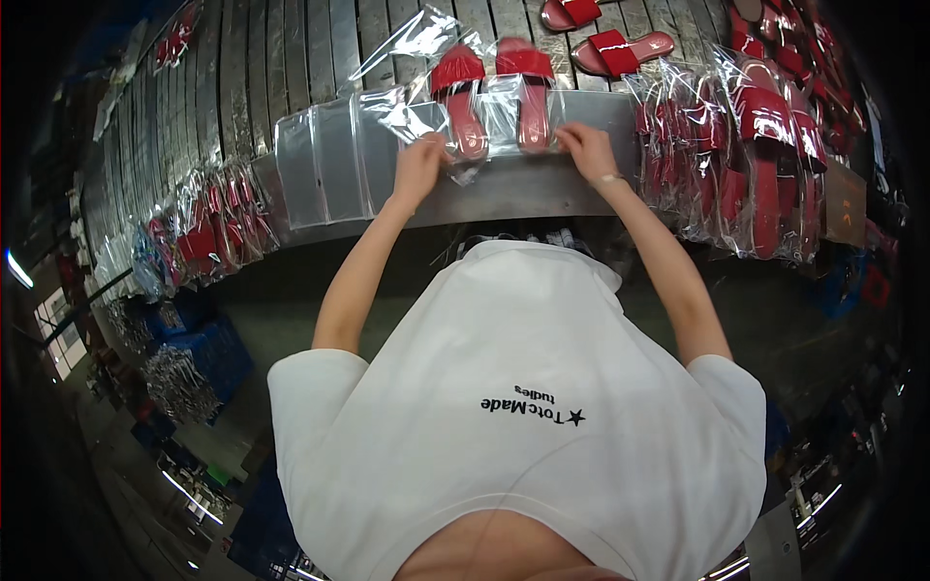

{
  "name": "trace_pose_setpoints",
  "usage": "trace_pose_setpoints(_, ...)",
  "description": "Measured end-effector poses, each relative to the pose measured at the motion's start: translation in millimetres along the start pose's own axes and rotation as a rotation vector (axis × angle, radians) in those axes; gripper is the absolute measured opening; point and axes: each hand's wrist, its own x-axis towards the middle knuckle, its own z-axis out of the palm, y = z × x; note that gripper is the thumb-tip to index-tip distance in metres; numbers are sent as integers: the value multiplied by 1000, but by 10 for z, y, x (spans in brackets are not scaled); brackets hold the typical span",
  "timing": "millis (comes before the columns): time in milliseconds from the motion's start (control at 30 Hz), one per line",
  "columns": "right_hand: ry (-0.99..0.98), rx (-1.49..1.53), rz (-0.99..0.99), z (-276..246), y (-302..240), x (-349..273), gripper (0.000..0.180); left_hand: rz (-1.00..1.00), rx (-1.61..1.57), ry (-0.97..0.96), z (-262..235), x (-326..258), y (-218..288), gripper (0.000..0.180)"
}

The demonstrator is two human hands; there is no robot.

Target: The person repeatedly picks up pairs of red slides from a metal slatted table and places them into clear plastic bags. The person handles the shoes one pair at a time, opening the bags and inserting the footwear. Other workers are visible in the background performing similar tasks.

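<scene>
A pair of red slide sandals lies side by side, the left sandal (467, 134) and the right sandal (534, 124), toes pointing away from me. Clear film of a plastic bag (501, 105) shows around and between them. At the bag's near left corner, beside the left heel, my left hand (420, 167) pinches the film. My right hand (590, 153) has its fingertips closed on the bag's edge by the right heel. Just left of the sandals, flat clear bags (325, 165) rest on the grey metal ledge.
Behind the ledge (504, 194) runs a slatted conveyor (291, 48). Loose red sandals (615, 53) lie on it at the far right. Bagged red sandals stand in rows at right (765, 165) and left (218, 223). A blue crate (213, 353) sits lower left.
</scene>
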Motion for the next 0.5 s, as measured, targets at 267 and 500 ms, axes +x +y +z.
trace_pose_setpoints(267, 87, 1078, 461, -433, -1051, -54, 28, 92, -429, -78, -517, 359, 1089, 22)
trace_pose_setpoints(500, 905, 1210, -465, -1542, -1550, -673, 16, 738, -893, 146, -554, 493, 2891, 40)
